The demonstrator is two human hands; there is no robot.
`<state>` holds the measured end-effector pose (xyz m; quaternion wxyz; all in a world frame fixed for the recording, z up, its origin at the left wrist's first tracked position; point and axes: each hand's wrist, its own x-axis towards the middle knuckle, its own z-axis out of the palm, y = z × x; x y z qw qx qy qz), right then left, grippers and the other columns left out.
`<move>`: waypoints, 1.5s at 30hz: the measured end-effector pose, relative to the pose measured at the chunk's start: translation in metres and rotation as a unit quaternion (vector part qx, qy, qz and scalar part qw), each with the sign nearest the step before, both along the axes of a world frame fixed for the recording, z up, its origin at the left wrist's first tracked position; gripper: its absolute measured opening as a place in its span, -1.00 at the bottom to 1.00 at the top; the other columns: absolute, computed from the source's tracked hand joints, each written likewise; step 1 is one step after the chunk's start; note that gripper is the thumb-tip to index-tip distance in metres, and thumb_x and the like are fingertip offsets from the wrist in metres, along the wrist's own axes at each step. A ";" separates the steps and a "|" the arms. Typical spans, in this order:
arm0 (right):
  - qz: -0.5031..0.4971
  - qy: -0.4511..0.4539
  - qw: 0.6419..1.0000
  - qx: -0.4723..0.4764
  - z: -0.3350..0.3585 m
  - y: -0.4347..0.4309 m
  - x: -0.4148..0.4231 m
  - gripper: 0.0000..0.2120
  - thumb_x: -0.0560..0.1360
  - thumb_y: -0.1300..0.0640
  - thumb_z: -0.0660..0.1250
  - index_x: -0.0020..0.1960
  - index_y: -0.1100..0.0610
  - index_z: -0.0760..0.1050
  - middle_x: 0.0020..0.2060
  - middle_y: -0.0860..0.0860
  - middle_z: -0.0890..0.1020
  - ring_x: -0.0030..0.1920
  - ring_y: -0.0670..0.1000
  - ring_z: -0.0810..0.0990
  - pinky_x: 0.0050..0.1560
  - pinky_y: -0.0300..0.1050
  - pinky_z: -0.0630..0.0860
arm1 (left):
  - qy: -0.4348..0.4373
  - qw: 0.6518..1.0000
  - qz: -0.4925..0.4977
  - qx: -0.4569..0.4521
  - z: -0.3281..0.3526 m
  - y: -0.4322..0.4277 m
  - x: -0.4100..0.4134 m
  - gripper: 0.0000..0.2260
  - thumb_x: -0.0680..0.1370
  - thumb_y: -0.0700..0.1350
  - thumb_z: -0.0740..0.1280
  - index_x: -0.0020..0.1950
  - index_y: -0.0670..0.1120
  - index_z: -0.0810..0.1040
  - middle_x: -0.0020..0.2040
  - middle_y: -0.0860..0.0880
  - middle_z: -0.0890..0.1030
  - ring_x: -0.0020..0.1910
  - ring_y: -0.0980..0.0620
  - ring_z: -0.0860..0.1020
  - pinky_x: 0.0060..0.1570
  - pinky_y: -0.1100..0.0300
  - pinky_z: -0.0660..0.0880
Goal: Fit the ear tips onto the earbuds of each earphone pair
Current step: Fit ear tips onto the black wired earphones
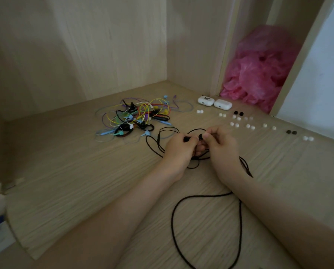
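Both pinching a black earphone (201, 136), left hand (178, 150) and right hand (223, 148), clear of walls (104, 45).

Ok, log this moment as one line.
left hand: pinches black earbud | right hand: pinches other earbud | ear tips: loose on table

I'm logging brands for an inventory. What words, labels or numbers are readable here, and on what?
No readable text anywhere.
Marked white case: dark printed mark, too blurred to tell whether it has letters.
Plain white case: nothing shows.
Black earphones gripped by left hand and right hand: no lettering visible.
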<state>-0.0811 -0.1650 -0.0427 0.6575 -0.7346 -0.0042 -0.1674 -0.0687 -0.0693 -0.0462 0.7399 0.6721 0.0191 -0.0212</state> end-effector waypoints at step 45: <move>0.081 -0.039 0.830 -0.550 0.050 -0.033 -0.003 -0.83 0.48 -0.01 0.33 -0.10 0.07 0.60 -0.01 -0.12 0.53 0.07 -0.09 0.44 0.19 -0.21 0.26 | -0.057 0.996 0.059 -0.022 0.093 0.078 -0.012 -0.89 0.55 -0.20 0.24 -0.17 -0.16 0.47 -0.49 0.02 0.37 -0.58 0.15 0.23 -0.53 0.32 0.14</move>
